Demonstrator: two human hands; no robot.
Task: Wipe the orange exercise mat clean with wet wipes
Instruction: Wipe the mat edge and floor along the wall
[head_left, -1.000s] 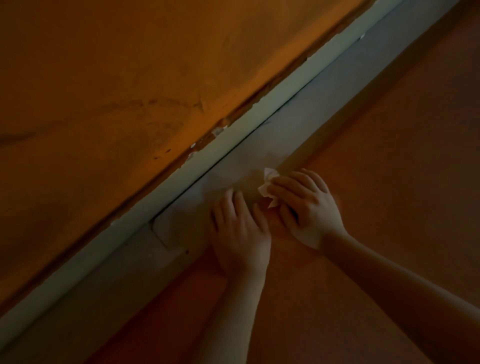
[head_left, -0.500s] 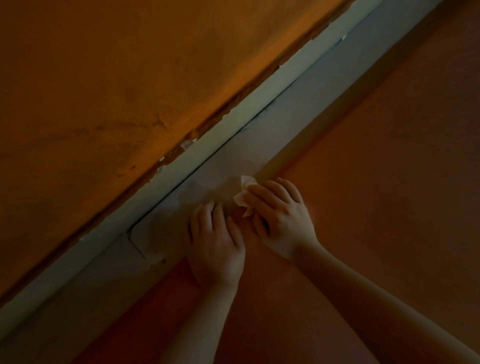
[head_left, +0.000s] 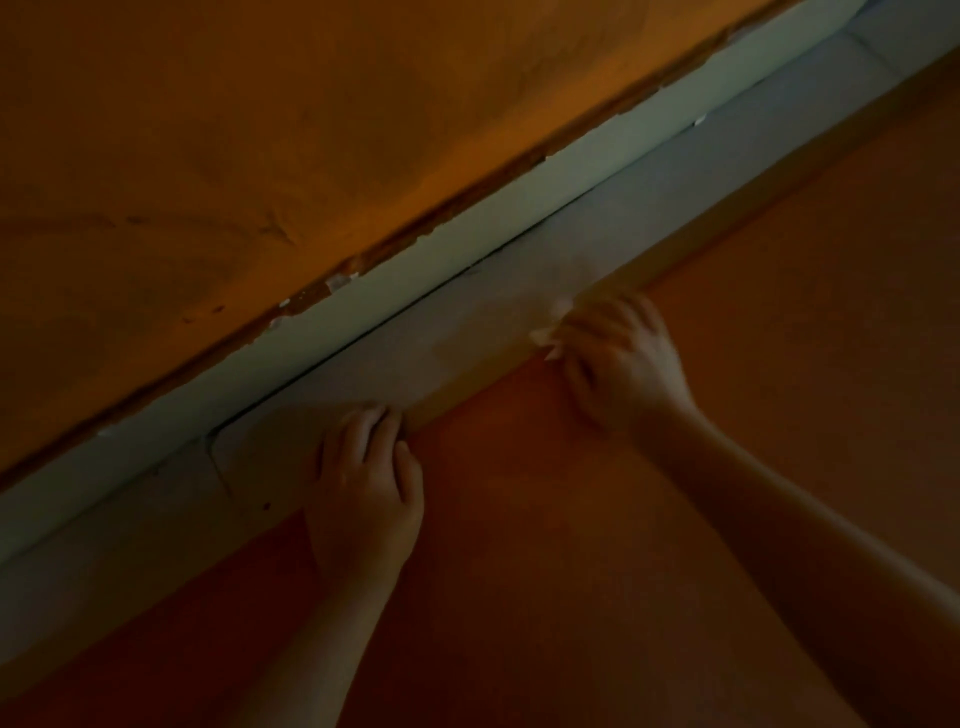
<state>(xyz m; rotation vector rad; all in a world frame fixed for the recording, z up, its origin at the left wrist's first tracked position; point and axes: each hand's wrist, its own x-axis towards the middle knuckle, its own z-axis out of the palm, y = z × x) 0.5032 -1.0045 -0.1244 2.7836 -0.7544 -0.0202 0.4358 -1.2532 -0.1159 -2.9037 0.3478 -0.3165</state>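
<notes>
The orange exercise mat (head_left: 597, 519) fills the lower right of the dim head view, its far edge running diagonally along the floor. My left hand (head_left: 363, 493) lies flat on that edge, fingers reaching onto the grey floor. My right hand (head_left: 618, 358) is blurred farther up the same edge. It holds a crumpled white wet wipe (head_left: 550, 332), which shows only past the fingertips and is pressed against the mat's edge.
A strip of grey floor tiles (head_left: 467, 338) runs between the mat and a pale skirting board (head_left: 441, 249). Above it rises an orange wall (head_left: 311, 130) with chipped paint along its base. The light is low.
My right hand has slid with the wipe up and to the right along the mat's edge, away from my left hand. The left hand stays flat on the edge.
</notes>
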